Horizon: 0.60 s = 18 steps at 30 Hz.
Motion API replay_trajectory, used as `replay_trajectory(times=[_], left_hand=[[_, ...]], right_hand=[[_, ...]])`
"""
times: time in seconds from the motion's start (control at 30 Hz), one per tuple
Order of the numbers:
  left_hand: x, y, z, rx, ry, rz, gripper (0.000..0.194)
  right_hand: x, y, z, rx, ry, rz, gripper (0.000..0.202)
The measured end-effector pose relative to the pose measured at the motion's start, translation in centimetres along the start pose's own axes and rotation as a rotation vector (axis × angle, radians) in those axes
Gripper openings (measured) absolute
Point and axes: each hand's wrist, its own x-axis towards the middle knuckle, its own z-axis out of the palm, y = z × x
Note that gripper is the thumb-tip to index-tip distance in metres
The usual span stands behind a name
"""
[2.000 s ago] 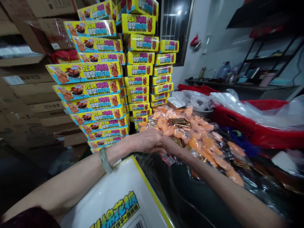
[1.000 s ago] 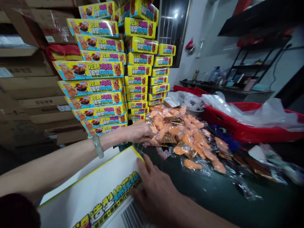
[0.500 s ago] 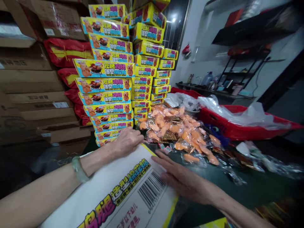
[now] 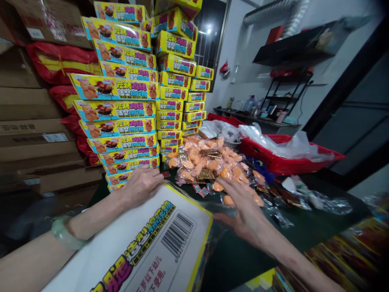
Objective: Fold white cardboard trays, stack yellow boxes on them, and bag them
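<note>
A large white carton (image 4: 121, 233) with colourful print, a barcode and yellow edges lies tilted in front of me. My left hand (image 4: 142, 184), a pale green bangle on its wrist, has its fingers curled over the carton's far left corner. Just beyond the carton's right edge is my right hand (image 4: 243, 215), its fingers stretched out and apart, slightly blurred. Its fingertips are close to a heap of orange drumstick-shaped pieces (image 4: 209, 162) in clear wrappers; whether they touch is not clear. Something transparent shows by the right thumb, too smeared to name.
Tall stacks of yellow printed boxes (image 4: 118, 109) rise behind my left hand. Brown cartons (image 4: 30, 107) and red sacks (image 4: 63, 67) stand at the left. A red crate (image 4: 288, 164) with clear plastic is at the right. Colourful packets (image 4: 343, 259) line the lower right of the dark green table (image 4: 225, 259).
My right hand has lifted off the carton's edge and moved right and forward toward the orange pieces, fingers spreading. My left hand stays at the carton's corner. The view has turned right.
</note>
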Motion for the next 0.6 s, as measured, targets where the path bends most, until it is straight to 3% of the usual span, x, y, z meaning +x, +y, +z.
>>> replay_trajectory(times=[0.1, 0.17, 0.3, 0.43, 0.6], left_hand=[[-0.1, -0.3, -0.1, -0.012, -0.039, 0.006, 0.036], [-0.1, -0.6, -0.2, -0.015, -0.039, 0.01, 0.035], [-0.4, -1.5, -0.5, -0.028, -0.064, 0.011, 0.033], [-0.8, -2.3, -1.6, -0.105, -0.201, 0.048, 0.035], [-0.4, -2.2, -2.6, -0.145, -0.392, 0.072, 0.03]], right_hand=[[1.7, 0.8, -0.1, 0.021, -0.17, 0.038, 0.018], [1.6, 1.3, -0.5, 0.043, -0.164, 0.039, 0.015], [-0.4, -0.2, -1.1, -0.011, 0.084, -0.188, 0.023], [-2.9, -2.9, -0.8, -0.22, 0.358, -0.414, 0.022], [-4.6, -3.6, 2.4, -0.202, 0.33, -0.463, 0.023]])
